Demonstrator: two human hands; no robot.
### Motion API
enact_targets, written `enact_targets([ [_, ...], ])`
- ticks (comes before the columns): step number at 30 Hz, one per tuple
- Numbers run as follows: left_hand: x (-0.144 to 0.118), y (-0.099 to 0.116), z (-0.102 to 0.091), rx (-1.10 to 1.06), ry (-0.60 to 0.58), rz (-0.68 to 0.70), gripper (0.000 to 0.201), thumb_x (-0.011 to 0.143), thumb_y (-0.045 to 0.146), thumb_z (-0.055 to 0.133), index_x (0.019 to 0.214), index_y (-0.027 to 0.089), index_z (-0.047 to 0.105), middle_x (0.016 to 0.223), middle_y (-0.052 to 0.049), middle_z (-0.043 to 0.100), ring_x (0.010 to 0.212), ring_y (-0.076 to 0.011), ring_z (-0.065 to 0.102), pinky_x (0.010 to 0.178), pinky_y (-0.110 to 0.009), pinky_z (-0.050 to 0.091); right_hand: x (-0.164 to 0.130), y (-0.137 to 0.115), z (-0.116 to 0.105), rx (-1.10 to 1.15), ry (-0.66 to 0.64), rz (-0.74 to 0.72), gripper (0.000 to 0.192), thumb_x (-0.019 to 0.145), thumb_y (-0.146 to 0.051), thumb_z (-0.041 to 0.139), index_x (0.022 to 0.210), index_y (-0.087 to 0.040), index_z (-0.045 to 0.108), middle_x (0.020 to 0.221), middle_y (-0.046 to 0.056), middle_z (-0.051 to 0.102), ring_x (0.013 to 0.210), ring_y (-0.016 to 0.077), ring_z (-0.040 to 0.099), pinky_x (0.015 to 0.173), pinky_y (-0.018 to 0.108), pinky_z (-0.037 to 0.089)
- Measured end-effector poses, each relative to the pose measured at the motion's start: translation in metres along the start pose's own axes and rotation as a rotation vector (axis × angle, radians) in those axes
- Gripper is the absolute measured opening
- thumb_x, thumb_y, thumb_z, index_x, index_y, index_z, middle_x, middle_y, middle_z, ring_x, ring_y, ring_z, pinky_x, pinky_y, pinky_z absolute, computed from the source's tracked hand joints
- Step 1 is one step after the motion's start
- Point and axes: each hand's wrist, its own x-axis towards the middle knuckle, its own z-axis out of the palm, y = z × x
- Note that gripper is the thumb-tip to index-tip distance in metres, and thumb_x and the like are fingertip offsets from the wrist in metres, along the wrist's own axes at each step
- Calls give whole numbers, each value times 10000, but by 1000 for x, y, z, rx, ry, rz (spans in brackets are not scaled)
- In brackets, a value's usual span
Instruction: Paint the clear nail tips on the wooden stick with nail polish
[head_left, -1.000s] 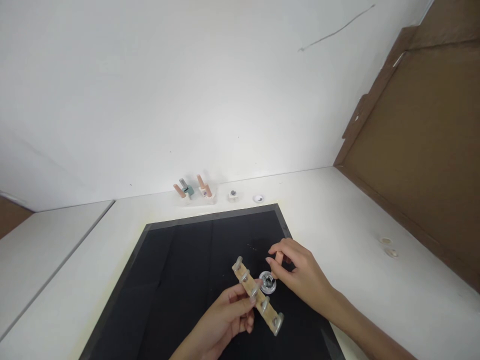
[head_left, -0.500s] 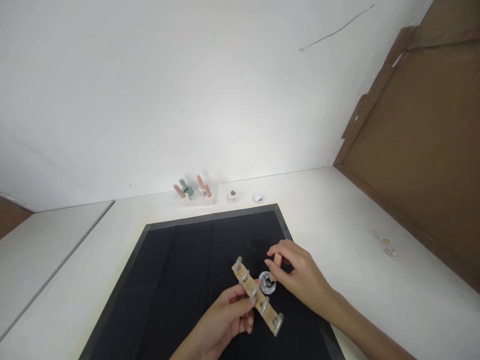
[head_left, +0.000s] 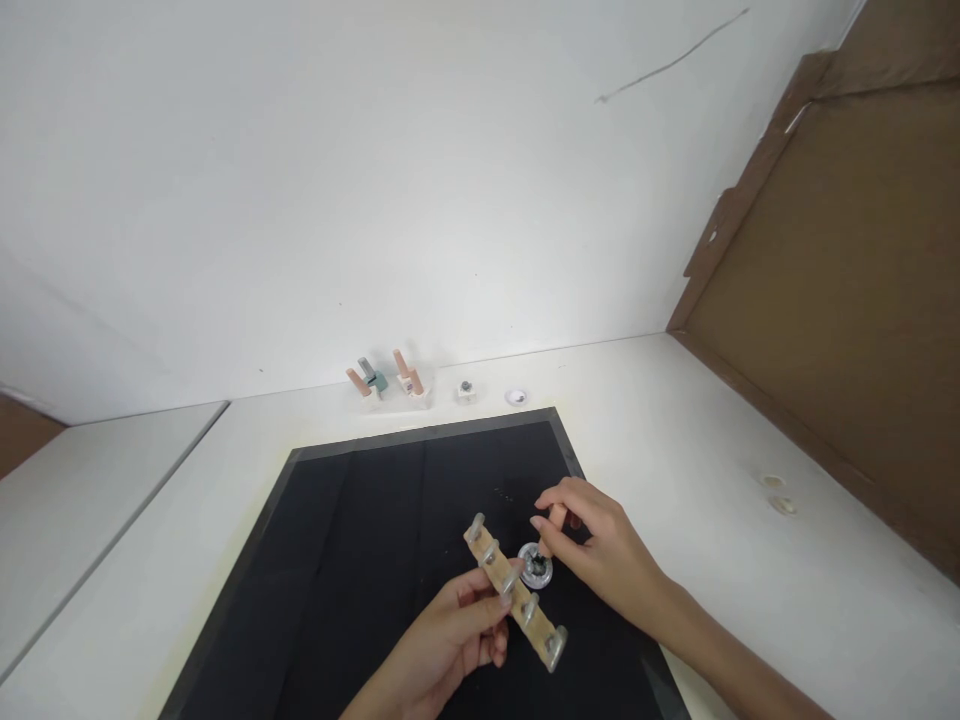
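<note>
My left hand (head_left: pixel 466 632) grips a light wooden strip (head_left: pixel 498 573) near its middle, tilted from upper left to lower right. Several shiny, greyish false nail tips (head_left: pixel 556 648) stand along the strip. Between thumb and fingers, my right hand (head_left: pixel 589 530) pinches a peach nail polish cap (head_left: pixel 556 517), its lower end pointing down at a small round dish (head_left: pixel 535 578). Dark and silvery material lies in the dish, just right of the strip. Whether the brush tip touches it is too small to tell.
A black mat (head_left: pixel 360 540) with a grey border lies on the white table (head_left: pixel 660 420). Nail polish bottles (head_left: pixel 373 380) stand in a clear holder at the back, beside a small white jar (head_left: pixel 466 392) and a round white lid (head_left: pixel 517 397). A brown panel (head_left: pixel 840 300) rises at right.
The peach cap has shifted slightly and tilts more over the dish, its lower end nearer the dark material. The left hand and the strip stay almost still.
</note>
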Motion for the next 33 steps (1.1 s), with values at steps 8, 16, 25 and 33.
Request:
enact_targets([
  [8, -2, 2, 3, 5, 5, -5, 373, 628, 307, 755, 955, 146, 674, 522, 38, 517, 463, -52, 429, 507, -192, 350, 0, 1, -1, -1, -30, -59, 145, 823, -92, 518, 894, -204, 575, 635, 0, 585, 678, 184, 568, 640, 314, 474],
  [16, -1, 1, 2, 6, 10, -9, 371, 634, 303, 751, 963, 149, 676, 510, 36, 516, 463, -56, 428, 511, -197, 353, -1, 4, -1, 12, -60, -152, 277, 824, -63, 485, 1035, -210, 590, 678, 14, 570, 681, 174, 545, 618, 303, 482],
  [25, -2, 2, 4, 10, 15, -15, 377, 616, 308, 765, 945, 142, 687, 538, 33, 523, 466, -43, 427, 508, -187, 352, -1, 6, -1, 52, -78, -184, 308, 815, -49, 487, 1061, -209, 579, 702, 20, 580, 713, 174, 560, 645, 309, 496],
  [33, 0, 0, 1, -2, -20, 6, 365, 638, 282, 751, 966, 137, 681, 543, 32, 527, 462, -41, 427, 504, -185, 358, 0, -1, -7, 68, -130, -201, 330, 778, -4, 467, 1016, -191, 599, 732, 38, 598, 726, 178, 547, 603, 289, 475],
])
